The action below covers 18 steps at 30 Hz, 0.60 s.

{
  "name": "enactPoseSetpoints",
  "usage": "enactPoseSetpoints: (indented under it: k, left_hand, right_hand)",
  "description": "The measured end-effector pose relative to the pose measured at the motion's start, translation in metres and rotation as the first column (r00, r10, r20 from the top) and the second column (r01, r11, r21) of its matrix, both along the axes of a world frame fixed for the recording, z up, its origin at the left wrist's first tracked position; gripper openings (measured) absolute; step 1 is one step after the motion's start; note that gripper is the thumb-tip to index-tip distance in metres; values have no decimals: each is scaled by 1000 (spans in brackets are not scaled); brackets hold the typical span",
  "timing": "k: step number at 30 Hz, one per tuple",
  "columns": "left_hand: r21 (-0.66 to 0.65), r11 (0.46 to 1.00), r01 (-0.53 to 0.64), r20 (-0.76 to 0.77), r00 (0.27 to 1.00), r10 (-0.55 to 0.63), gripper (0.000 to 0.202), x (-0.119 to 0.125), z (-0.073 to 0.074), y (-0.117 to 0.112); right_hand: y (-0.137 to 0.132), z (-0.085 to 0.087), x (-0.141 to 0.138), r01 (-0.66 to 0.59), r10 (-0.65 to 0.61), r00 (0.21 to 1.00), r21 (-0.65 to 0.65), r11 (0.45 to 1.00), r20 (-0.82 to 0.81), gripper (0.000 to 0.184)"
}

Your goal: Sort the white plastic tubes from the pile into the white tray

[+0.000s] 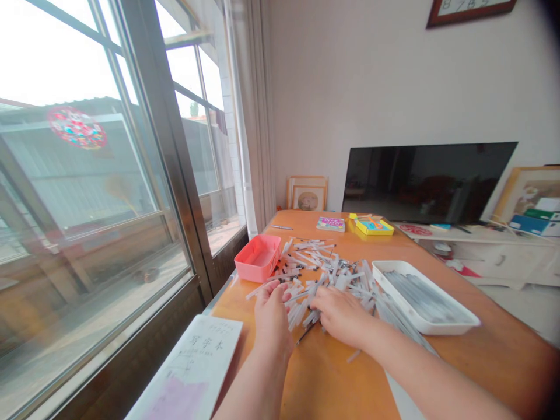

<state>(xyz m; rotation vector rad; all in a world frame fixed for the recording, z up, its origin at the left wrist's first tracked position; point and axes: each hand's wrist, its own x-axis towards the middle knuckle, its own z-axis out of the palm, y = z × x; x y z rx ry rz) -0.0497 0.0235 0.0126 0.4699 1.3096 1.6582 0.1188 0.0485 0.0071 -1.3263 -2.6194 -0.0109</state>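
Dozens of translucent pen tubes (343,280) lie heaped, long axes crossing, just beyond the nearer right hand (340,310), fingers bunched, and left hand (272,306), fingers curled; whether either pinches one cannot be told.

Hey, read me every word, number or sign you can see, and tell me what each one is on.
"写字本": notebook; its smaller lines are too blurred to read.
"7": wall frame; the figures beside it are cut off or unclear.
Book: cover lettering too small and blurred.
Yellow box: no readable text.
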Motion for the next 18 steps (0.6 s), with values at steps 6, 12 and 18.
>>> enactPoseSetpoints:
  k: [6,12,18]
  left_hand:
    - [6,999,32,14,999,-32,34,2,-1,-1]
    - [28,997,78,-84,994,-76,26,7,2,-3]
    - [252,916,311,-157,947,-278,34,22,6,-13]
  right_hand:
    - [0,3,4,6,-6,1000,20,1000,11,32]
    - [-2,11,9,39,-32,985,40,998,-167,19]
    - [0,12,4,19,-91,765,-119,993,-638,10]
